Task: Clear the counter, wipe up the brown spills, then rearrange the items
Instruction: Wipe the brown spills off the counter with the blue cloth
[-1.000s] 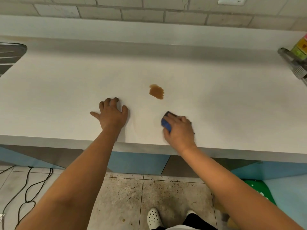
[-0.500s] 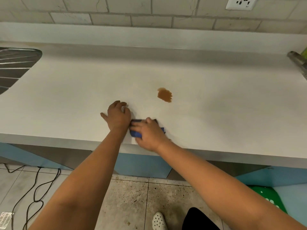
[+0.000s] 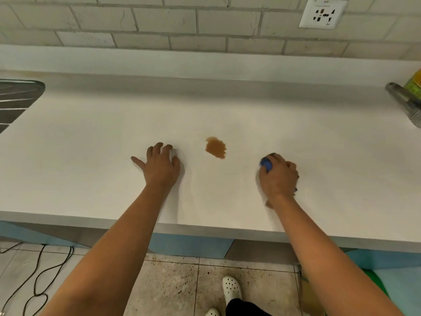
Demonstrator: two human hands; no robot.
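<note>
On the white counter (image 3: 296,124), toward its front edge, both hands are down. Left hand (image 3: 160,166) lies flat, palm to the surface, fingers spread and slightly bent at the tips, thumb stuck out to the left; it holds nothing. Right hand (image 3: 279,176) sits further right, fingers curled over a blue cloth (image 3: 266,164) and gripping it against the countertop; only a small rounded bit of blue shows at the hand's upper left, the rest hidden under the palm. Brown spill (image 3: 216,147) lies between the two hands and a little further back, a ragged patch, lighter at its upper edge and darker toward its lower right. It touches neither hand: just beside the left hand's fingertips, somewhat farther from the cloth. Counter surface around the spill looks dry and plain. At far left edge, the ribbed metal of a sink drainboard (image 3: 16,99) cuts into the countertop. At far right edge, a grey metallic object (image 3: 404,103) lies on the counter, cut off by the frame, with a green-and-yellow package (image 3: 415,84) behind it, also cut off; cannot tell what either is. Behind the counter a low white upstand, then a wall of pale tiles with a white wall socket (image 3: 323,13) at upper right. Below the counter edge: blue cabinet fronts, speckled floor tiles, black cables (image 3: 41,277) trailing at lower left, a white perforated clog (image 3: 232,290) on the person's foot.
</note>
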